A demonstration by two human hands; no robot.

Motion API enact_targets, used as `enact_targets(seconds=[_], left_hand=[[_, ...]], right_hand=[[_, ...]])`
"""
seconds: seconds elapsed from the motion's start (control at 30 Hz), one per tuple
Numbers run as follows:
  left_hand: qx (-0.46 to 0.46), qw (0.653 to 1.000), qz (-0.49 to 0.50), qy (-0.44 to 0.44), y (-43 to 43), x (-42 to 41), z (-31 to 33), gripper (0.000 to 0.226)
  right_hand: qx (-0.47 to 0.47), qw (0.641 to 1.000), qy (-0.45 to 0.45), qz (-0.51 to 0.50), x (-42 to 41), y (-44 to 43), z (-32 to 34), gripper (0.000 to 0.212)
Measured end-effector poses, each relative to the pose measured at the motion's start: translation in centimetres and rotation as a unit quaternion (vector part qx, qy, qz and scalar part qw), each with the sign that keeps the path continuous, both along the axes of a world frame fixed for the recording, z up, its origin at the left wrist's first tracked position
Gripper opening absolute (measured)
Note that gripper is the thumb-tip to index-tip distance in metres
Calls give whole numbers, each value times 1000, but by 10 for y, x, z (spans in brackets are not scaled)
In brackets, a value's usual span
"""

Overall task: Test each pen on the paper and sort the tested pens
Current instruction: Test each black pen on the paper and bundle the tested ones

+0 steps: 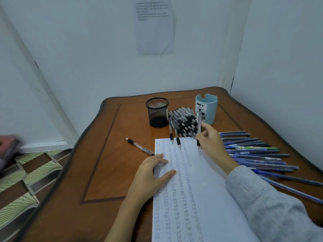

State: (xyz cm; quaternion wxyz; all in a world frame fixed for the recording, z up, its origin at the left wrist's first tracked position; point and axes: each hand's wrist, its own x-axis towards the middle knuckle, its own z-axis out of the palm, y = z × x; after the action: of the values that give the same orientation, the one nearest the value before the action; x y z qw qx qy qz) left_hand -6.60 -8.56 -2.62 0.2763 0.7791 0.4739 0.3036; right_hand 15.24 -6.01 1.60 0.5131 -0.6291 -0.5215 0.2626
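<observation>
1. Table (108, 172), brown and wooden, carries a white paper sheet (201, 198) lined with columns of test marks.
2. Heap of clear black-gripped pens (185, 123) lies just beyond the sheet's far edge, between a black mesh cup (157, 112) and a pale blue plastic cup (208, 109).
3. Left hand (152, 173) rests flat with straight fingers, pressing the sheet's left edge.
4. Right hand (211, 142) is nearer the heap; its curled fingers pinch one clear pen (199, 119), nearly upright, tip down over the sheet's far right corner, probably ready to write.

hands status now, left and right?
Left hand: open, fingers flat on the paper.
Right hand: holding a pen upright.
</observation>
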Motion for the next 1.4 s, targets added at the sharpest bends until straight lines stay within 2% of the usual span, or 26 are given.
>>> enact_targets(seconds=[0.07,0.1,0.2,0.3,0.43,0.6,0.73,0.83,0.97,1.03,1.1,1.2,1.3,1.4], left_hand=[[2,1000,-3,-3,0,0,-1,45],[4,1000,-4,-3,0,0,-2,47],[6,1000,-4,-1,3,-1,-5,47],[4,1000,-5,3,3,-1,-4,44],[14,1000,-4,4,3,-1,-4,40],[22,1000,-10,3,4,-1,-3,42],[19,1000,-12,6,3,0,0,42],[25,999,-2,-21,1,-1,3,31],[110,981,100,-126,-9,-2,7,9],[125,968,166,-139,-18,-4,12,7],[113,971,192,-87,-24,-12,12,9],[94,975,188,70,-30,-26,3,29],[53,978,187,81,-35,-30,2,38],[65,977,190,71,-35,-29,3,38]], right_hand=[[56,983,-174,-22,4,15,10,23],[76,972,-220,-39,5,26,13,21],[97,955,-274,-64,3,57,23,21],[76,943,-321,-53,1,82,23,19],[42,909,-412,-40,-3,90,15,21],[54,899,-434,-29,-5,76,16,25],[50,915,-400,-15,-9,53,18,22],[42,927,-372,27,-18,34,17,20],[20,941,-327,83,-34,16,9,19],[17,948,-299,108,-43,9,3,18],[14,950,-285,123,-54,4,-3,16],[5,959,-245,142,-70,1,-9,15],[-24,965,-220,143,-87,2,-12,19],[-40,945,-306,108,-102,3,-18,26]])
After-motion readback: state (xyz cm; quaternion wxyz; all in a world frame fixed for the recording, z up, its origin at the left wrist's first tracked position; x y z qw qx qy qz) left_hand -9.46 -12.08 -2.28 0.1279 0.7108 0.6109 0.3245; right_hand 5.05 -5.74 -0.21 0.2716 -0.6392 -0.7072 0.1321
